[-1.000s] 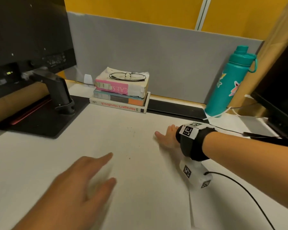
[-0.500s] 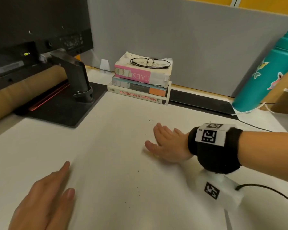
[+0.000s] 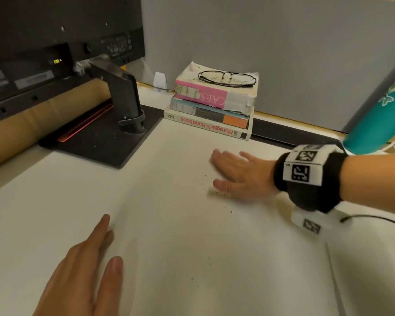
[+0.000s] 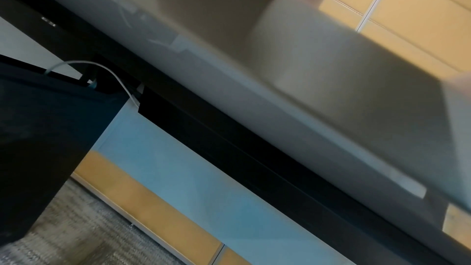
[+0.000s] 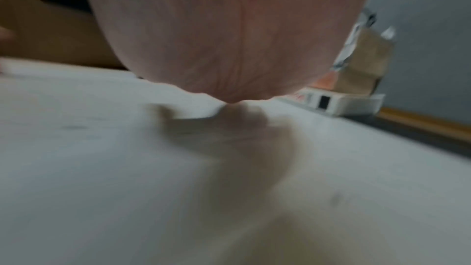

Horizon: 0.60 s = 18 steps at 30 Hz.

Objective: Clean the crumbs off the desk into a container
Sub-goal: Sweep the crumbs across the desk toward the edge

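Small dark crumbs [image 3: 231,211] are scattered over the white desk [image 3: 169,224], most of them near and below my right hand. My right hand [image 3: 235,172] lies flat on the desk in the head view, fingers straight and pointing left, its edge on the surface. In the right wrist view its palm [image 5: 229,33] fills the frame and touches the desk [image 5: 127,168]. My left hand [image 3: 84,267] hovers low at the front left, fingers straight and holding nothing. No container for the crumbs shows in any view.
A stack of books [image 3: 211,108] with glasses [image 3: 226,77] on top stands at the back. A monitor stand [image 3: 114,124] and a cardboard tube [image 3: 32,124] sit at the back left. At the right edge stands a teal bottle [image 3: 383,119]. A cable [image 3: 374,221] trails from my right wrist.
My right hand has slid toward me and to the left across the desk, flat on the surface. My left hand drew back toward the front left. The head view moved closer.
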Available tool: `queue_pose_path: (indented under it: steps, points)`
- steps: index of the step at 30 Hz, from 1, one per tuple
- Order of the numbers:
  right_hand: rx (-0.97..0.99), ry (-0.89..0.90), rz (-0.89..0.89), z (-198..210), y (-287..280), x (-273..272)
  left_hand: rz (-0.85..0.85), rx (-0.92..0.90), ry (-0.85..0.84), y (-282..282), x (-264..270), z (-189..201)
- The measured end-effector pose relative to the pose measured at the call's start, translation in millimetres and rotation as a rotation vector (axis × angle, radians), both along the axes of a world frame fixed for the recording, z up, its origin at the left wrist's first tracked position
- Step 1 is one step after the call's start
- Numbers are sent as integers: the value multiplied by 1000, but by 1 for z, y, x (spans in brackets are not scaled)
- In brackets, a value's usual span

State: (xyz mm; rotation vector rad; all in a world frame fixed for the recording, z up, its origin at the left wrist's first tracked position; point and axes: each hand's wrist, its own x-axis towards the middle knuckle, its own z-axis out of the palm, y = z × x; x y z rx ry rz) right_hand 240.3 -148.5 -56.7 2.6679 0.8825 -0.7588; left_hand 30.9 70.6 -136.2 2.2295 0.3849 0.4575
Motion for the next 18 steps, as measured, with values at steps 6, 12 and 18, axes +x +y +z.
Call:
queue_pose_path:
  steps: [6, 12, 18]
  points:
    - [11, -115, -145, -10, 31, 33, -10, -42, -87, 1, -2, -4]
    - [62, 108, 26, -4, 12, -44, 11, -137, -128, -5, -4, -4]
    - [13, -142, -551, -13, -41, -16, 36, -148, -190, -12, -6, -6]
